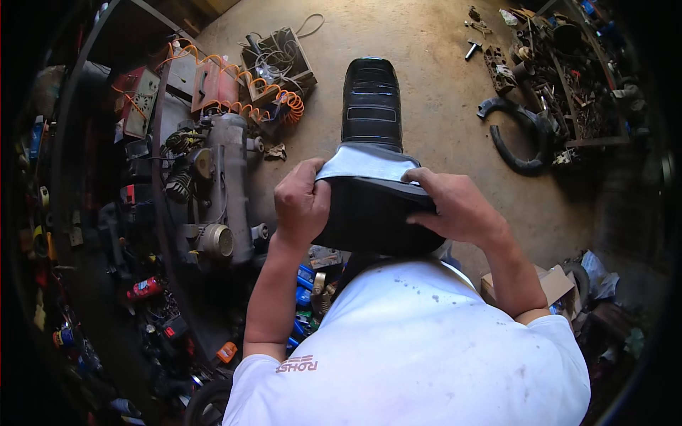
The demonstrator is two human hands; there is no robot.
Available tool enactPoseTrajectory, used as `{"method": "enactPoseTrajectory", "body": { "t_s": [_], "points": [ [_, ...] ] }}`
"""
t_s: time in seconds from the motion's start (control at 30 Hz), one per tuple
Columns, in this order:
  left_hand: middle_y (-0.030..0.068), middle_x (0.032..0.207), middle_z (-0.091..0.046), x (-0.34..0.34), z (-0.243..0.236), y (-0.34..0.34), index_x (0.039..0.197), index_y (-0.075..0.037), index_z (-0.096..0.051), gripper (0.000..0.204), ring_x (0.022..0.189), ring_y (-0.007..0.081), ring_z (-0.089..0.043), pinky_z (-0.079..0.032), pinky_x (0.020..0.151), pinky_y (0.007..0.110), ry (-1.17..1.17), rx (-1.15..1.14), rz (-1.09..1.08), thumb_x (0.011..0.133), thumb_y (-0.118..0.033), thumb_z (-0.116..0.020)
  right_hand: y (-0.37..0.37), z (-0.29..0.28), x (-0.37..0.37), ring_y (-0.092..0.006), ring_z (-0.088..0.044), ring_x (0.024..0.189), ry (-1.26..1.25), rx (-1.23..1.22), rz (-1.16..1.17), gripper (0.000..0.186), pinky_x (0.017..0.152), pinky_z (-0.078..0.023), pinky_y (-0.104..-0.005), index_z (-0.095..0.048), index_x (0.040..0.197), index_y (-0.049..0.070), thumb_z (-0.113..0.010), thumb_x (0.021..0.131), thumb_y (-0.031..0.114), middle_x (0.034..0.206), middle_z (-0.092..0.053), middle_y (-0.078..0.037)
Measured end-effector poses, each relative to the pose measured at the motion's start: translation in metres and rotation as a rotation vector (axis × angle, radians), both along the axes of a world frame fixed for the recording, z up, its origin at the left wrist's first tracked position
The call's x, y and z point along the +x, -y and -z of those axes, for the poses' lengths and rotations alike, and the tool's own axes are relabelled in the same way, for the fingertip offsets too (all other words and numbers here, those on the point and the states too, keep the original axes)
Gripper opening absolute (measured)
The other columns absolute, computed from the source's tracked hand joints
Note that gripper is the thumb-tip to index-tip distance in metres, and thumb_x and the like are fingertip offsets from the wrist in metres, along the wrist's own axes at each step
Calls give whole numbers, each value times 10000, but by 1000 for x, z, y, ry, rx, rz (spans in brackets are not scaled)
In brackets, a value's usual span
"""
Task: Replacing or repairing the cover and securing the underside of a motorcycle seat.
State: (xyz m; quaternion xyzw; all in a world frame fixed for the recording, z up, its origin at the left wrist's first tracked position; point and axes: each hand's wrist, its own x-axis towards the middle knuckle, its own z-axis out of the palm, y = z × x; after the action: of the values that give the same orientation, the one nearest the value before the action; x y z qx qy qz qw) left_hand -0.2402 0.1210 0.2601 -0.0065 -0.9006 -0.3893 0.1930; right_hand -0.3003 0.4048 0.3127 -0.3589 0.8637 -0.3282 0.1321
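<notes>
**Seat held at both sides of its near end**

Seat (pixel 371 106), long and black, is seen stretched away from the person over the concrete floor (pixel 440 106). Its far half is glossy and ribbed across, with a rounded far end. Its near half is wider and is wrapped in a black cover (pixel 369 213), whose edge is turned back so that a pale grey lining (pixel 362 165) is shown as a band across the middle. The near end is held against the person's chest, above the white shirt (pixel 412 341).

The left hand (pixel 302 202) is clamped on the left side of the cover, fingers curled over the turned-back edge and the thumb underneath; its grip is pressed together on the cover. The right hand (pixel 455 206) is laid over the right side, fingers bent over the top edge and pressed into the black material, so that the cover is pinched there as well.

To the left of the seat, a grey compressor (pixel 227 184) is seen lying on the floor, with an orange coiled hose (pixel 249 106) looped past it. A crate (pixel 277 60) of wires is set beyond the hose. On the right, a curved black rubber piece (pixel 515 138) lies near a heap of metal parts (pixel 568 78). A cardboard box (pixel 550 284) is seen just beside the right elbow. Small tools and red and blue items are scattered along the left rim.
</notes>
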Motion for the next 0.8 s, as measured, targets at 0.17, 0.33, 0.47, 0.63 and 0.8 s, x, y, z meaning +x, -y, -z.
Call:
{"method": "enactPoseTrajectory", "body": {
  "t_s": [0.17,0.33,0.47,0.63,0.8],
  "points": [
    [36,777,-637,8,-22,13,1051,71,-715,272,709,65,-529,-441,626,278,604,407,293,855,-36,-560,-17,9,-2,-423,-701,1034,-264,74,-12,404,853,-569,-471,-692,1151,45,-765,756,-4,1139,-723,-178],
    [-56,781,-581,5,-31,21,1102,83,-723,281,722,53,-493,-416,630,259,1018,825,708,879,-22,-586,-38,16,-13,-418,-692,1065,92,-335,-155,422,892,-571,-445,-688,1117,20,-636,707,-66,1253,-717,-181],
    [-14,802,-634,-1,-33,20,1120,129,-719,371,762,67,-536,-434,677,259,996,906,837,812,-57,-627,-55,8,-28,-327,-716,1192,434,-229,-280,317,977,-562,-393,-653,1027,-30,-605,714,-36,1271,-724,-195],
    [31,964,-693,-24,-43,4,1169,111,-704,428,867,101,-601,-469,772,242,799,1056,521,804,-101,-632,-52,28,8,-163,-679,988,1515,-865,47,608,854,-555,-312,-600,1365,-92,-652,772,34,1115,-735,-100],
    [-58,1052,-661,-42,31,-11,1235,-33,-683,237,986,28,-560,-471,865,217,841,775,759,1105,-217,-611,-42,32,15,-209,-675,1191,1445,-1078,31,793,1077,-507,-335,-534,1442,-94,-765,714,118,1314,-688,-145]
  ]
}}
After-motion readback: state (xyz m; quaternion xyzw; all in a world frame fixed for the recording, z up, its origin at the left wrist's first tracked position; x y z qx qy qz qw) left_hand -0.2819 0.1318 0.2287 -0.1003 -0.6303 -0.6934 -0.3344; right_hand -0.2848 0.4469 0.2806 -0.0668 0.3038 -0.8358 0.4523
